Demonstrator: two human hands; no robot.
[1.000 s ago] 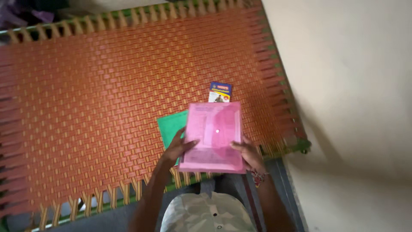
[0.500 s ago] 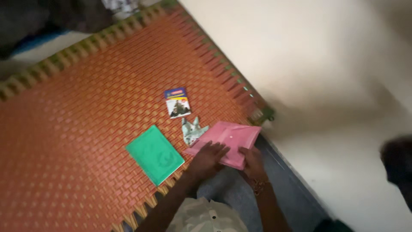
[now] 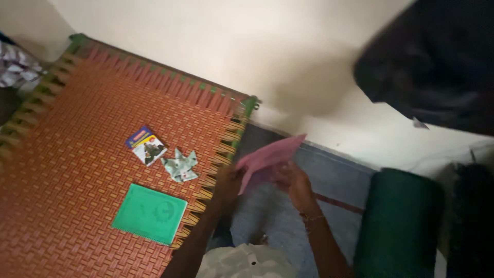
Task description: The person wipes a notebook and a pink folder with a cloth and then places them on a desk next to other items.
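Woven orange webbing covers the cot (image 3: 67,154) on our left, and a pale wall runs behind it. We hold one pink folder (image 3: 267,162) just off the cot's right edge, above the grey floor (image 3: 329,180), tilted with one corner pointing up toward the wall. Our left hand (image 3: 229,185) is closed on its lower left part, and our right hand (image 3: 294,186) grips its lower right edge; both sets of fingers look wrapped around it, though blur hides how tightly.

On the cot we count three things. One grey-green crumpled paper (image 3: 180,166) lies nearest the folder, close to the right edge. One small booklet (image 3: 146,145) with a blue and yellow cover sits just beside it, further in. One green notebook (image 3: 150,214) lies flat toward the near edge, apart from the other two.

Most of the webbing toward the far and left edges is bare. One dark green roll (image 3: 399,226) stands on the floor to our right, and a dark blurred shape (image 3: 437,62) fills the upper right corner.
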